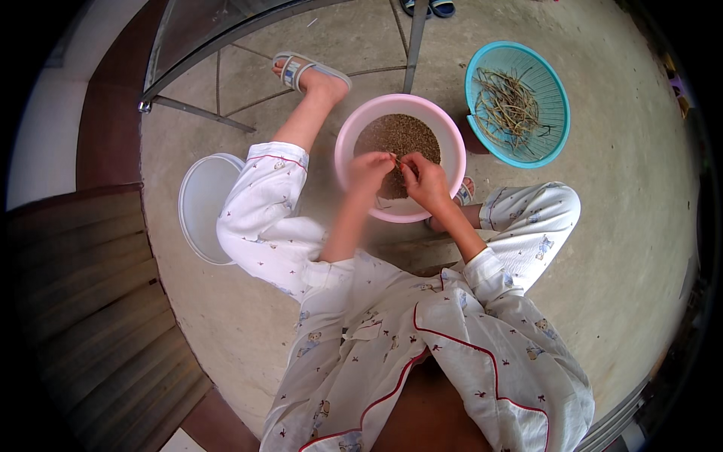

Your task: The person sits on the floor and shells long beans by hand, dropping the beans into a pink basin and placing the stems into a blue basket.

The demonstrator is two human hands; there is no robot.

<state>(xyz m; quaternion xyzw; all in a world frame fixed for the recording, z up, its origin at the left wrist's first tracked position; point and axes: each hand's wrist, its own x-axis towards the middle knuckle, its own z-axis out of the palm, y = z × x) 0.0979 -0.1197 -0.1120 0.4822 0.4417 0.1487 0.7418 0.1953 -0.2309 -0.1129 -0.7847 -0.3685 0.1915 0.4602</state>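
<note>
Fingertips of left hand and right hand pinch a small indistinct item, apparently splitting it, over the pink basin at frame centre. Next move likely requires parting them there; teal basket of stalks: upper right.

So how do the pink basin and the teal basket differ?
Contents: the pink basin holds a bed of small brown bits; the teal basket holds long, thin stalk-like pieces.
Walls: the basin's look smooth; the basket's look ribbed or slotted.
Hands: the left hand and right hand are over the basin; neither is at the basket.
Shared: both are round and open-topped.
</note>
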